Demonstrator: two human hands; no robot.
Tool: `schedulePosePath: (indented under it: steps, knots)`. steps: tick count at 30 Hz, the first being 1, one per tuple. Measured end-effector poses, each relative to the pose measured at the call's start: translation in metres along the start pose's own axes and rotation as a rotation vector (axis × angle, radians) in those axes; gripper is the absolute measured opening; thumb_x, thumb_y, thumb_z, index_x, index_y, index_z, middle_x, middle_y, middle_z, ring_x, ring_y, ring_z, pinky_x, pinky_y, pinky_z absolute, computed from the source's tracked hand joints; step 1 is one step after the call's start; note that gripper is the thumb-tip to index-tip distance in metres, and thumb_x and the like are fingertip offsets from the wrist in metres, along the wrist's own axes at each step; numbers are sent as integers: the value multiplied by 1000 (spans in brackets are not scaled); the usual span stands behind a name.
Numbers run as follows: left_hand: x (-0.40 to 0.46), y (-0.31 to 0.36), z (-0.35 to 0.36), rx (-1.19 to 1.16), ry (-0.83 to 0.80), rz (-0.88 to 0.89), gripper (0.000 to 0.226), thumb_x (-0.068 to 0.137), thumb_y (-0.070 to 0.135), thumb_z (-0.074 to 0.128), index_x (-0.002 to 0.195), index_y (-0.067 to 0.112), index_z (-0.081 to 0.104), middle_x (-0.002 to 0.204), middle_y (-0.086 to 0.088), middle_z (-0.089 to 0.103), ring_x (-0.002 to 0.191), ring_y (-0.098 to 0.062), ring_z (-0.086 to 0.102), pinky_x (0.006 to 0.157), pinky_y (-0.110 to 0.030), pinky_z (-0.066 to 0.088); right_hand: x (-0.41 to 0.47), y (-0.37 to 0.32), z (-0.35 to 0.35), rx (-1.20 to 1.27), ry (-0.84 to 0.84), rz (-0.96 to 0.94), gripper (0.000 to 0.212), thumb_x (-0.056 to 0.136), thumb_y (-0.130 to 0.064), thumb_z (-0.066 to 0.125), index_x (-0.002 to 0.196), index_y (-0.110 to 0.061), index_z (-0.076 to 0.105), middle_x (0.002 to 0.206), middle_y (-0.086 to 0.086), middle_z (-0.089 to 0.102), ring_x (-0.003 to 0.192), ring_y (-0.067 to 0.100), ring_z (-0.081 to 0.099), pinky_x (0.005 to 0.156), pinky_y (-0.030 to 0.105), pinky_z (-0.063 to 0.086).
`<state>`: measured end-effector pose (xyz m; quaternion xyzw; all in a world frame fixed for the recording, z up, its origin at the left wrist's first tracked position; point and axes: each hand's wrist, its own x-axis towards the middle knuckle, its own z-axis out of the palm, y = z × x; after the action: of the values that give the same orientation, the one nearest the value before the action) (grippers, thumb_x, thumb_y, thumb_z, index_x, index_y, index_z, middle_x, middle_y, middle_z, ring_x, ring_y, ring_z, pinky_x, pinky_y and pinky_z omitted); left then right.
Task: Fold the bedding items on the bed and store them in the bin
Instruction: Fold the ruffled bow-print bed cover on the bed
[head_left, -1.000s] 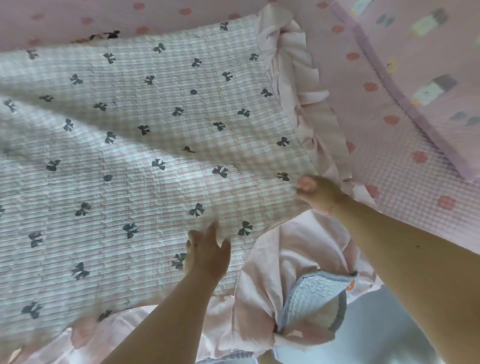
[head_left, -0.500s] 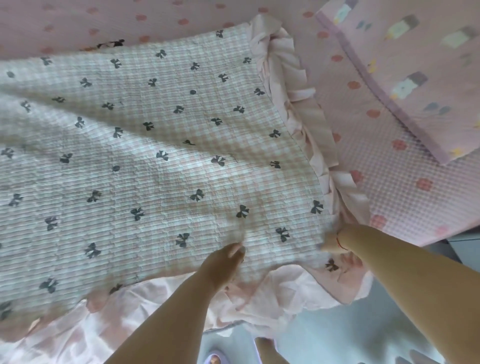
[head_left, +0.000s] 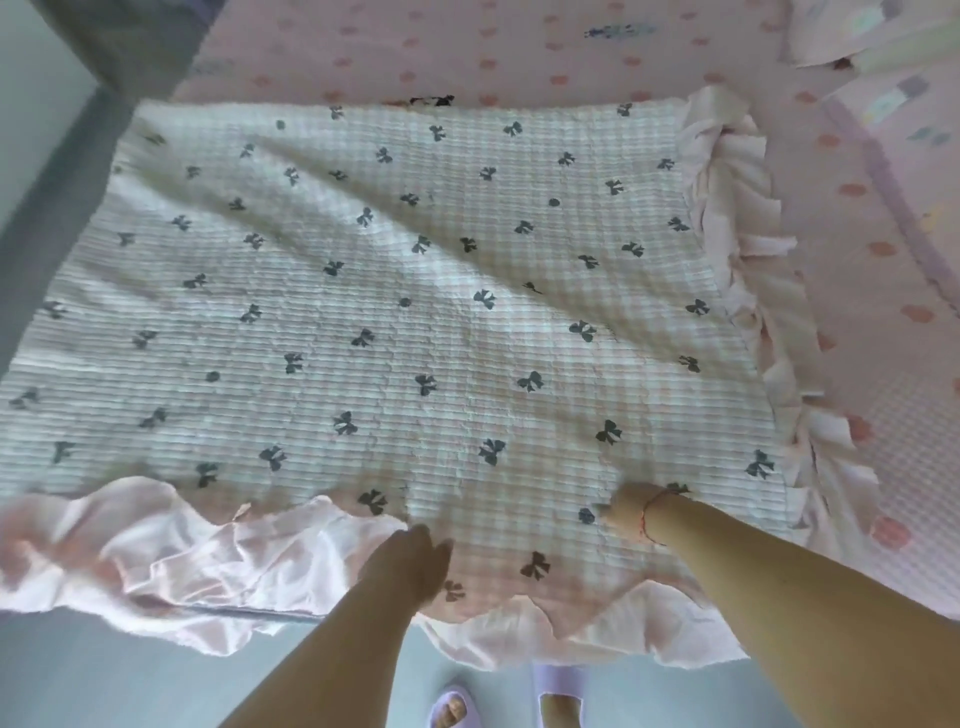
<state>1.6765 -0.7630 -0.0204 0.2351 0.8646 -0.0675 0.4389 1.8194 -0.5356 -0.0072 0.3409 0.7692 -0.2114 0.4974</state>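
Soft, even daylight filled the head view, perhaps from the left, though no source showed; shadows were faint, lying only in the creases of the bow-print quilt (head_left: 415, 312); no glare; both hands (head_left: 415, 556) were smeared by motion blur; wide-angle distortion bent the bed's edges; detail softened toward the corners.

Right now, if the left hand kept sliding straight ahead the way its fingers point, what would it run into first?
Only more of the bow-print blanket. The left hand lies flat on its near edge, fingers pointing up the bed. Nothing else seems to lie in that line until the blanket's far edge and the pink dotted sheet beyond.
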Motion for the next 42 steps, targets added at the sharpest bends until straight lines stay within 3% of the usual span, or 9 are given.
schedulePosePath:
  steps: [5, 16, 20, 23, 28, 32, 35, 40, 42]
  knots:
    - [-18, -49, -24, -65, 129, -5, 47, 103, 40, 26, 137, 12, 45, 138, -10, 49, 128, -24, 45, 109, -38, 34, 11, -65, -33, 120, 206, -146, 55, 101, -43, 29, 143, -8, 36, 145, 14, 42, 128, 27, 46, 103, 34, 41]
    - [-70, -244, -38, -326, 283, -169, 43, 100, 43, 34, 120, 12, 56, 124, -10, 57, 117, -25, 54, 98, -35, 43, 0, -271, 6, 332, 169, -385, 66, 93, -57, 36, 144, -16, 33, 143, 9, 44, 127, 27, 46, 99, 35, 40]
    - [-82, -334, -34, -318, 261, -195, 45, 100, 44, 32, 124, 12, 52, 126, -10, 55, 118, -25, 53, 97, -34, 43, -36, -361, 48, 457, -150, -225, 74, 89, -71, 17, 131, -20, 52, 130, 11, 58, 72, 18, 60, 75, 30, 47]
    - [-85, -403, -46, -311, 280, -210, 45, 100, 44, 31, 121, 11, 53, 121, -9, 57, 113, -25, 56, 93, -34, 45, -49, -433, 57, 419, -10, -209, 77, 92, -67, 12, 92, -10, 64, 76, 7, 67, 52, 17, 57, 65, 28, 48]
    - [-81, -494, -85, -342, 331, -217, 43, 100, 42, 34, 126, 11, 51, 125, -9, 59, 117, -25, 55, 95, -33, 43, -43, -526, 47, 443, 344, -268, 50, 101, -17, 26, 150, -9, 17, 82, 7, 51, 68, 15, 48, 63, 23, 43]
    - [-69, -537, -124, -335, 351, -183, 43, 101, 39, 34, 131, 11, 47, 130, -10, 56, 120, -26, 53, 95, -32, 41, -32, -575, 32, 306, 330, -311, 39, 103, -27, 17, 122, -28, 51, 87, 5, 52, 106, 26, 59, 86, 30, 43]
    - [-51, -562, -155, -325, 363, -160, 42, 101, 39, 36, 131, 11, 47, 131, -9, 56, 120, -25, 53, 95, -31, 41, -16, -611, 15, 484, 261, -295, 59, 101, -45, 19, 111, -4, 60, 90, 8, 55, 87, 23, 54, 88, 38, 47]
    - [-7, -604, -214, -275, 328, -122, 44, 100, 40, 38, 135, 15, 45, 135, -4, 54, 124, -22, 51, 100, -31, 41, 13, -689, -24, 637, 236, -291, 73, 88, -70, 16, 86, -14, 63, 81, 4, 57, 75, 19, 56, 73, 30, 43]
    - [12, -621, -242, -261, 312, -106, 42, 100, 40, 37, 132, 15, 48, 133, -4, 56, 121, -22, 52, 98, -31, 42, 34, -721, -35, 691, 214, -310, 80, 85, -72, 16, 100, -10, 64, 87, 6, 58, 75, 16, 55, 71, 29, 42]
